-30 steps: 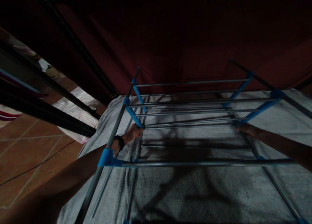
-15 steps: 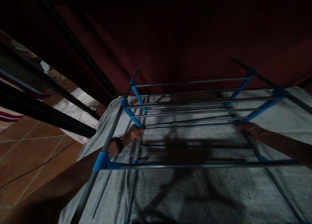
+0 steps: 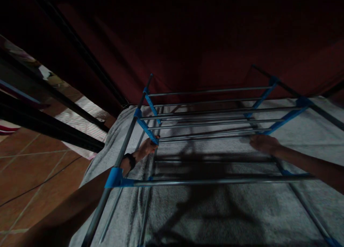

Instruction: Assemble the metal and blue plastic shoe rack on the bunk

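Observation:
A rack of grey metal tubes [image 3: 204,182] with blue plastic joints [image 3: 114,177] lies across a grey blanket [image 3: 228,218]. My left hand [image 3: 149,146], with a dark band on its wrist, is closed around the lower end of a blue connector [image 3: 147,129] on the rack's left side. On the right side, my right hand [image 3: 264,143] is closed at the right end of a metal crossbar [image 3: 204,138], close beside another blue connector [image 3: 282,120]. The fingers of my right hand are partly hidden and dim.
Behind the rack rises a dark red panel [image 3: 215,67]. Black metal bars [image 3: 53,127] slant along the left. Beyond them lie a tiled floor [image 3: 32,171], a thin dark cable [image 3: 43,182] and a striped cloth [image 3: 83,121].
My right hand has moved a little left, from the blue connector's lower end toward the crossbar. The rack's right side shifts slightly left in view. My left hand keeps its place.

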Demonstrator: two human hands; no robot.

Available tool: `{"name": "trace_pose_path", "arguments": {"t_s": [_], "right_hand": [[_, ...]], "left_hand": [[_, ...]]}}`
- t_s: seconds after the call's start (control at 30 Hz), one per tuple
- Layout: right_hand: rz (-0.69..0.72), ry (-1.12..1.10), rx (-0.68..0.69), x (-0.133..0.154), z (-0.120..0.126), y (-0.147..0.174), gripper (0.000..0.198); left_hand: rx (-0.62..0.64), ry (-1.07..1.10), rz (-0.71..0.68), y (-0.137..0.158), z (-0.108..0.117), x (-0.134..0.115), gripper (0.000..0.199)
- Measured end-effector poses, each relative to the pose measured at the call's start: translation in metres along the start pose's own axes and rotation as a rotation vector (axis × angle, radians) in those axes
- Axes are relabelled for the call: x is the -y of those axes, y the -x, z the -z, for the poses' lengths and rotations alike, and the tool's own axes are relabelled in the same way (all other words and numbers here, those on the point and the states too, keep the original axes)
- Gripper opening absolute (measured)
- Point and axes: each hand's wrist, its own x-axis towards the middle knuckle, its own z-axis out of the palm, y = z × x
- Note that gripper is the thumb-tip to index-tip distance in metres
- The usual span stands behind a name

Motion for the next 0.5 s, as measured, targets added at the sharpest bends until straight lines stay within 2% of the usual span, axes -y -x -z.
{"name": "trace_pose_path", "arguments": {"t_s": [0.07, 0.13, 0.2, 0.27, 0.33, 0.5], "right_hand": [[0.210, 0.135, 0.021, 0.030, -0.015, 0.004, 0.020], [0.506, 0.266, 0.022, 0.065, -0.034, 0.007, 0.034], [0.678, 0.353, -0.004, 0.099, -0.053, 0.007, 0.042], [0.720, 0.402, -0.012, 0.129, -0.069, 0.005, 0.044], [0.706, 0.432, -0.008, 0.151, -0.083, 0.001, 0.044], [0.636, 0.468, -0.005, 0.178, -0.107, -0.011, 0.049]], "left_hand": [[-0.003, -0.019, 0.018, 0.001, -0.002, -0.003, 0.066], [-0.010, -0.037, 0.041, 0.001, -0.003, -0.006, 0.067], [-0.018, -0.054, 0.048, 0.000, -0.003, -0.006, 0.066], [-0.003, -0.058, 0.028, -0.001, -0.003, -0.004, 0.069], [0.012, -0.055, 0.012, -0.002, -0.002, 0.000, 0.076], [0.024, -0.030, 0.001, -0.008, -0.001, 0.010, 0.086]]}}
